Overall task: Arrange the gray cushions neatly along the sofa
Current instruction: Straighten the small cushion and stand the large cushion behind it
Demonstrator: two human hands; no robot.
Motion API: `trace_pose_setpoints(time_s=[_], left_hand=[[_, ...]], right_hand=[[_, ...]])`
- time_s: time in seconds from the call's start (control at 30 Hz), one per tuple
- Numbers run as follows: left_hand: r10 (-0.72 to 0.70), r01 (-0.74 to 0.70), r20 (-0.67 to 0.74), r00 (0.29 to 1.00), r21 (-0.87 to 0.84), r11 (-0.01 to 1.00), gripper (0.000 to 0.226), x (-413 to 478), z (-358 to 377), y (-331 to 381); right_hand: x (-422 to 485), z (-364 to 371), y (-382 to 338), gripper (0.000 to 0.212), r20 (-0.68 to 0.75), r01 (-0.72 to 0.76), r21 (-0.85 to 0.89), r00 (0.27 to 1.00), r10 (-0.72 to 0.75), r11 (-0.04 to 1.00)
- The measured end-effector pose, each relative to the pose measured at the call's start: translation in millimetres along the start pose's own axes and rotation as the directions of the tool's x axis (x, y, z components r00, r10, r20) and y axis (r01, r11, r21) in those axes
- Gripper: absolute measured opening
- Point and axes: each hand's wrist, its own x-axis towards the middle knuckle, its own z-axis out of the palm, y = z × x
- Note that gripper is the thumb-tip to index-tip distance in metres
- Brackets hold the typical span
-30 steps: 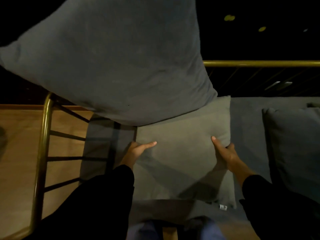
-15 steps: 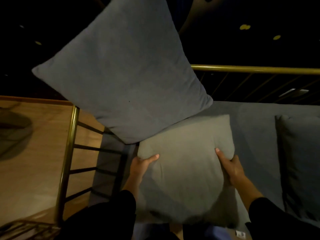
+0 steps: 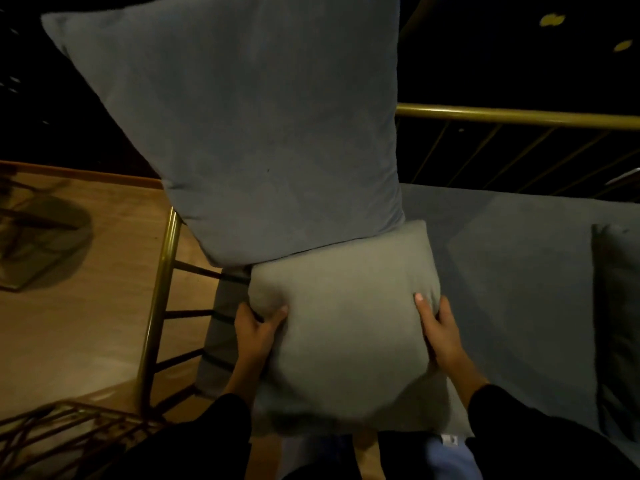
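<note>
At the sofa's left end, near the brass rail point(image 3: 157, 306), both hands clasp a square, light grey fabric cushion point(image 3: 346, 341): left hand point(image 3: 258, 336) and right hand point(image 3: 441, 332) pinch opposite side edges. It looks soft and light. The white tag point(image 3: 449, 439) is unreadable.
</note>
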Motion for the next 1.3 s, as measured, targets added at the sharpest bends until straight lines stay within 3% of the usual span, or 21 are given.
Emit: trace_pose_setpoints(time_s=[0.07,0.17,0.27,0.37,0.43,0.47,0.53,0.6,0.67,0.73,0.87,1.07,1.17,1.3], left_hand=[[-0.054,0.042,0.054,0.997,0.190,0.981,0.084,13,6,-22],[-0.128,0.084,0.080,0.989,0.407,0.909,0.082,26,11,-41],[-0.164,0.103,0.159,0.974,0.336,0.936,0.097,49,15,-59],[-0.109,0.070,0.232,0.967,0.169,0.983,0.115,94,7,-106],[-0.087,0.065,0.185,0.979,0.121,0.990,0.078,68,-15,-53],[-0.045,0.031,0.136,0.990,0.101,0.994,0.054,50,-28,-14],[0.127,-0.127,-0.001,0.992,0.023,0.992,0.033,44,-44,46],[0.252,-0.261,-0.122,0.960,-0.070,0.963,0.049,59,-54,91],[0.255,-0.277,-0.208,0.944,-0.085,0.957,0.077,82,-59,126],[0.233,-0.264,-0.172,0.957,-0.181,0.948,0.094,105,-66,148],[0.238,-0.206,0.036,0.971,-0.385,0.899,0.093,108,-74,176],[0.196,-0.099,0.133,0.972,-0.523,0.847,0.097,92,-68,187],[0.290,-0.220,0.053,0.955,-0.526,0.822,0.092,78,-59,211],[0.427,-0.360,0.043,0.903,-0.468,0.808,0.100,63,-39,253]], right_hand=[[6,1,20,0.061,0.032,0.000,-0.147,0.999,0.005,0.989],[15,10,32,0.069,0.021,-0.026,-0.333,0.999,0.035,0.943],[29,11,19,0.068,0.087,-0.090,-0.467,0.985,0.147,0.880],[29,0,-14,0.045,0.220,-0.148,-0.525,0.928,0.302,0.838],[26,-8,-50,0.018,0.261,-0.192,-0.500,0.896,0.358,0.844],[25,-10,-71,0.013,0.245,-0.202,-0.477,0.904,0.351,0.855],[37,-8,-117,0.033,0.193,-0.118,-0.440,0.956,0.222,0.890],[43,5,-163,0.064,0.194,0.059,-0.356,0.981,0.012,0.933],[45,23,-207,0.088,0.189,0.150,-0.180,0.975,-0.115,0.972],[47,38,-242,0.095,0.210,0.185,-0.035,0.962,-0.174,0.982],[53,59,-263,0.098,0.320,0.165,0.085,0.929,-0.184,0.983],[39,56,-246,0.079,0.243,0.246,0.281,0.917,-0.317,0.928],[34,42,-247,0.077,0.181,0.288,0.412,0.904,-0.388,0.864],[29,8,-266,0.093,0.095,0.403,0.519,0.849,-0.519,0.754]])
